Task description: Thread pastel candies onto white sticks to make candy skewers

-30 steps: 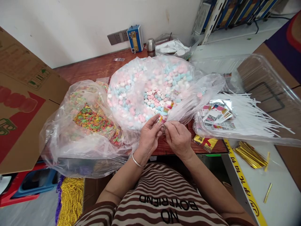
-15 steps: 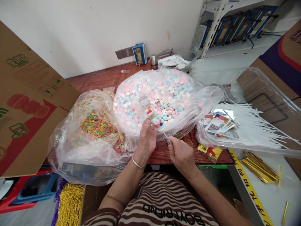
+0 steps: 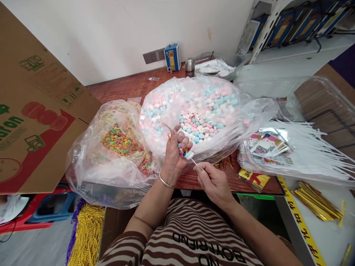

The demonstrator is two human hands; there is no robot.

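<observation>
My left hand [image 3: 175, 155] is closed around a small clear wrapper with a colourful candy piece [image 3: 186, 152] at its lower end. My right hand [image 3: 212, 181] pinches the thin white stick [image 3: 194, 162] that runs up into that piece. Both hands hover over the table's front edge, just in front of a big clear bag of pink, blue and white candies [image 3: 202, 111]. Left of it lies a second clear bag of multicoloured ring candies [image 3: 122, 142].
A clear tray [image 3: 313, 111] at the right holds several white sticks [image 3: 310, 147] and printed wrappers [image 3: 267, 146]. Gold twist ties [image 3: 316, 201] lie on the white surface at right. A cardboard box [image 3: 36, 122] stands at left. A blue device [image 3: 172, 57] sits by the wall.
My left hand has closed the wrapper around the candy piece and drawn it down toward me. My right hand keeps the stick. The view has tilted slightly.
</observation>
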